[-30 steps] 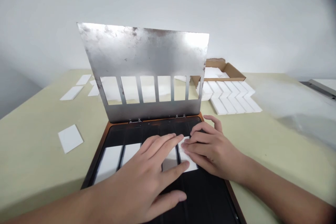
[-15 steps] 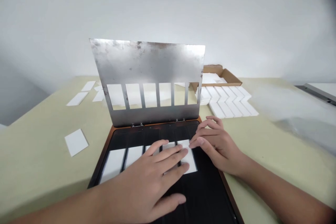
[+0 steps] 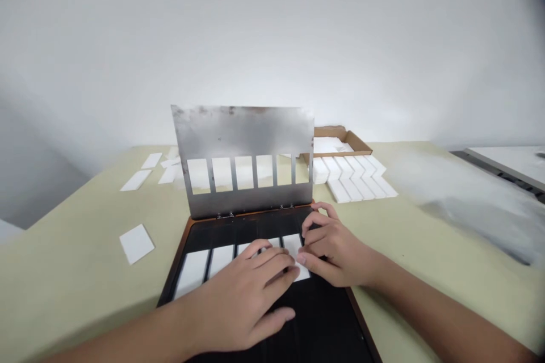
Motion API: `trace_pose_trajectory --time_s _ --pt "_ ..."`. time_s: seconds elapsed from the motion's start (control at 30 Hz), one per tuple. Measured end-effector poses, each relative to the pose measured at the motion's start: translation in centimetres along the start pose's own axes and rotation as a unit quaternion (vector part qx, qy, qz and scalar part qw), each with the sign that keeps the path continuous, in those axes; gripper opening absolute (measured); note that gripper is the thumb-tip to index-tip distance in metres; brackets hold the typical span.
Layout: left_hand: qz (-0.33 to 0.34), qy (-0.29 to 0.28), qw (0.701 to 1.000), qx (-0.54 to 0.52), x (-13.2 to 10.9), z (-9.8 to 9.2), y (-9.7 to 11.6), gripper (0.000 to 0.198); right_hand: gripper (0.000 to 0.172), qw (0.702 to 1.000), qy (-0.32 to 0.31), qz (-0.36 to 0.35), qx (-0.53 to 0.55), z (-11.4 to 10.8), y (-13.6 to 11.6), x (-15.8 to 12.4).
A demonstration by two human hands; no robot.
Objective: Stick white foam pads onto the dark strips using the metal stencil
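Note:
A black flat bed [image 3: 317,317] with an orange-brown edge holds a row of white cards [image 3: 196,267] lying side by side. My left hand [image 3: 249,300] lies over the middle of this row, fingers stretched forward and thumb apart, and hides part of the cards. At the rightmost white card [image 3: 292,243] my right hand [image 3: 336,249] has its bent fingertips and thumb along the right side, fingers apart. Neither hand lifts a card. Hinged to the bed's back, a metal plate [image 3: 244,130] with a row of rectangular openings stands upright.
Behind the plate at right is a cardboard box [image 3: 360,144] with white cards inside. Stacked white cards [image 3: 361,187] stand before it. A loose white card [image 3: 137,244] and several others [image 3: 136,180] lie on the left of the yellowish table [image 3: 76,272]. Clear plastic [image 3: 481,215] lies at right.
The view has shifted, so plate and bed appear smaller and lower. My right hand's fingers have bent more and come further onto the rightmost card, closer to my left fingertips.

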State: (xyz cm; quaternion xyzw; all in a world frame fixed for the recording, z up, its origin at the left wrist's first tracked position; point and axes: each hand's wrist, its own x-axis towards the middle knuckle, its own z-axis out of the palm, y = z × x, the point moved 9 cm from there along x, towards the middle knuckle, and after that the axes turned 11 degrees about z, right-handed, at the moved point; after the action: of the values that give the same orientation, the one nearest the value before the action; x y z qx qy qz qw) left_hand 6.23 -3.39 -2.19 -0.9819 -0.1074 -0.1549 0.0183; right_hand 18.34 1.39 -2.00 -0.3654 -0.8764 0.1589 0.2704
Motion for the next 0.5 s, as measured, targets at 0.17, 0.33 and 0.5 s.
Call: trace_pose_trajectory --time_s 0.17,0.33,0.5 --pt "-0.084 0.021 0.991 0.106 -3.9 -2.5 -1.6 0.050 0.041 0.997 0.002 0.032 -0.070 0.3 -1.1 0.5" --pt "-0.192 -0.004 0.961 0.200 -13.7 -4.3 -1.3 0.081 0.063 0.989 -0.021 0.081 -0.119 1.6 -2.8 -2.3" --pt "-0.160 -0.043 0.957 0.236 -17.9 -2.4 5.0 0.089 0.083 0.970 -0.054 0.037 -0.234 3.4 -5.5 -6.6"
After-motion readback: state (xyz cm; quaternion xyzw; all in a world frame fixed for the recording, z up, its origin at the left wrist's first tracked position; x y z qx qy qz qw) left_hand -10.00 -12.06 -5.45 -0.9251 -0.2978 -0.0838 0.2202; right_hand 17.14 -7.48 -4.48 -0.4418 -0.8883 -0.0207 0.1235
